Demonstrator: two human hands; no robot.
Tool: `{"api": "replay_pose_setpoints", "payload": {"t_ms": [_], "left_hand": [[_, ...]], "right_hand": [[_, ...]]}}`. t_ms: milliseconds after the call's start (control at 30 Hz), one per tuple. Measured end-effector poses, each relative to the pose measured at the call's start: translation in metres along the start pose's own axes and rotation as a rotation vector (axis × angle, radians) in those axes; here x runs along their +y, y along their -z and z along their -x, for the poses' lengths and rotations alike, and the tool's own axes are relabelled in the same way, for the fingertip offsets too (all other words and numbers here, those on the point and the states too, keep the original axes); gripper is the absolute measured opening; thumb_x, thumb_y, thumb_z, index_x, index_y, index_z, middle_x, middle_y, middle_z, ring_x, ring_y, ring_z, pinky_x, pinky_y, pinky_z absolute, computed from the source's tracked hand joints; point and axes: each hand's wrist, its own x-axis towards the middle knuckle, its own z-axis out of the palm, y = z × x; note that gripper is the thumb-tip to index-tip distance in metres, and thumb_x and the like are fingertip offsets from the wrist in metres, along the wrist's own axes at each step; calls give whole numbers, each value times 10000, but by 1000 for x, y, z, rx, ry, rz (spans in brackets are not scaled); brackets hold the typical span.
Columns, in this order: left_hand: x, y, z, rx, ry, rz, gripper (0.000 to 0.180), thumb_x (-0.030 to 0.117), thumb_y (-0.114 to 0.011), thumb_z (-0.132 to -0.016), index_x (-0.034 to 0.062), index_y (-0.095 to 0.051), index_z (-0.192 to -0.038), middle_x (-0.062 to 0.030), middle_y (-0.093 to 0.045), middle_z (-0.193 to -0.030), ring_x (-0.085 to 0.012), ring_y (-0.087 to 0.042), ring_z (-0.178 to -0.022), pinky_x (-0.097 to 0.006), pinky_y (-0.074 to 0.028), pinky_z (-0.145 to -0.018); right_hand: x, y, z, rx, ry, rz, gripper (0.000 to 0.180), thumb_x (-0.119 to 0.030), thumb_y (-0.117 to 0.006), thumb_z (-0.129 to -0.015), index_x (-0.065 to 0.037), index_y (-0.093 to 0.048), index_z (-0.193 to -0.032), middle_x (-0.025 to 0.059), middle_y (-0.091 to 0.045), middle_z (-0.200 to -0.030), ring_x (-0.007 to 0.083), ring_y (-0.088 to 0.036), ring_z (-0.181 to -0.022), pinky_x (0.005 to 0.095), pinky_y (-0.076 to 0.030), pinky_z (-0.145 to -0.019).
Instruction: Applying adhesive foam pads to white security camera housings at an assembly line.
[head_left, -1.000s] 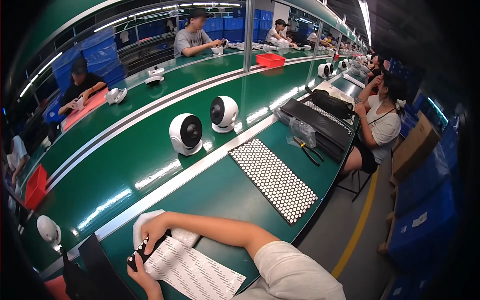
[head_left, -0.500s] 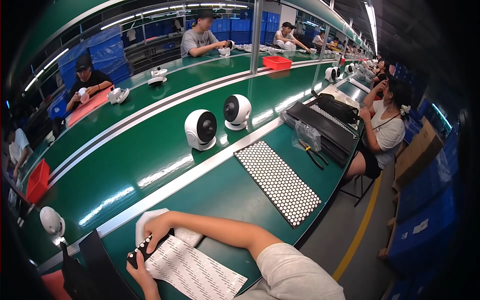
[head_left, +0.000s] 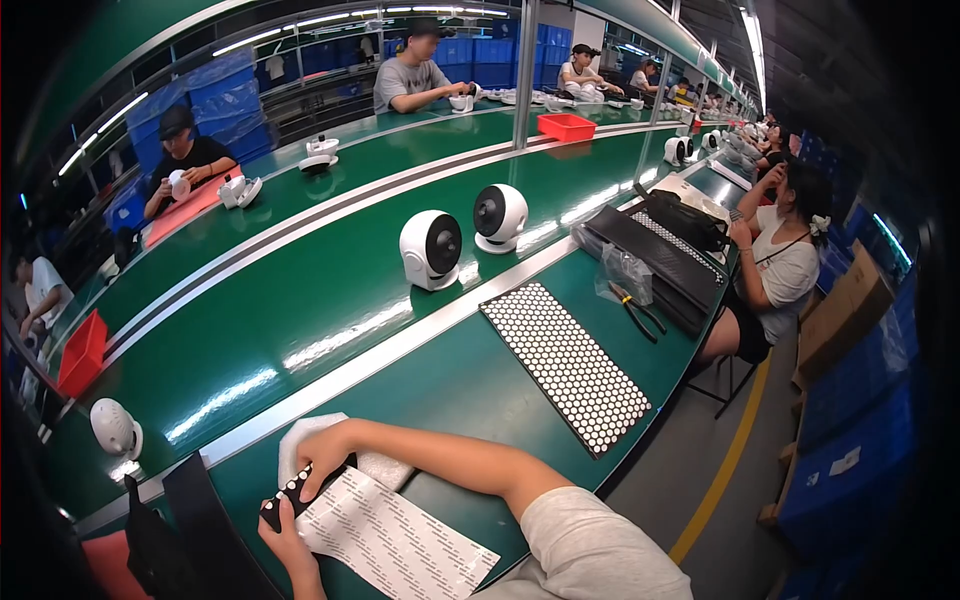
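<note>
My left hand (head_left: 287, 545) and my right hand (head_left: 324, 452) both grip the bent-over edge of a sheet (head_left: 395, 535). Its white printed backing faces up, and black material with white round dots shows along the curled edge between my fingers. The fingers are closed, and their undersides are hidden. My right forearm reaches across the bench from the right. Beside my right hand, partly behind it, lies a piece of white foam wrap (head_left: 385, 470). A flat black sheet covered in white dots (head_left: 567, 365) rests farther right on the bench.
Two white devices with black round fronts (head_left: 432, 250) stand on the green conveyor (head_left: 330, 290); another white device (head_left: 117, 428) is at left. Pliers (head_left: 640, 312), a plastic bag (head_left: 625, 275) and black sheets (head_left: 655, 265) lie right, near a seated person (head_left: 785, 250). Black material (head_left: 205, 520) lies left.
The whole view has shifted slightly. The two black-fronted devices have moved right along the conveyor. Both my hands keep their hold on the sheet, with little visible movement.
</note>
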Motion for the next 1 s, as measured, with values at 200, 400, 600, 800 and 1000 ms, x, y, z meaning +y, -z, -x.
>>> {"api": "replay_pose_setpoints", "payload": {"t_ms": [200,400,600,800,1000], "left_hand": [[-4,2,-1,-17,18,5,203,154,-554,-826,-29,-486,-881,-31,-500,-813,-92,-466,-719,-218,-395,-641],[-2,-2,0,51,21,3,192,152,-552,-827,-26,-490,-861,-28,-505,-795,-88,-466,-707,-215,-393,-635],[5,-1,0,-40,1,-14,175,147,-544,-830,-18,-487,-831,-14,-491,-763,-81,-453,-684,-209,-385,-615],[0,-2,0,10,16,-13,179,150,-544,-831,-18,-487,-848,-18,-490,-776,-82,-455,-693,-209,-383,-623],[-2,-1,0,9,4,-10,184,153,-548,-829,-20,-488,-850,-22,-494,-779,-86,-460,-697,-212,-386,-623]], "right_hand": [[-2,1,2,11,1,5,497,-495,-676,-628,-4,-635,-693,55,-608,-664,148,-566,-614,275,-429,-563],[-5,1,6,27,-2,-5,492,-493,-674,-634,-8,-635,-706,58,-610,-680,149,-567,-628,274,-429,-576],[-5,2,5,20,-8,2,490,-493,-675,-632,-12,-638,-717,61,-611,-691,151,-570,-641,272,-430,-591],[-5,2,7,22,-2,-8,486,-491,-679,-627,-15,-640,-718,62,-612,-693,153,-571,-647,275,-430,-593],[-5,2,7,17,2,-17,484,-484,-679,-628,-10,-639,-715,63,-615,-695,154,-573,-649,271,-432,-593]]}}
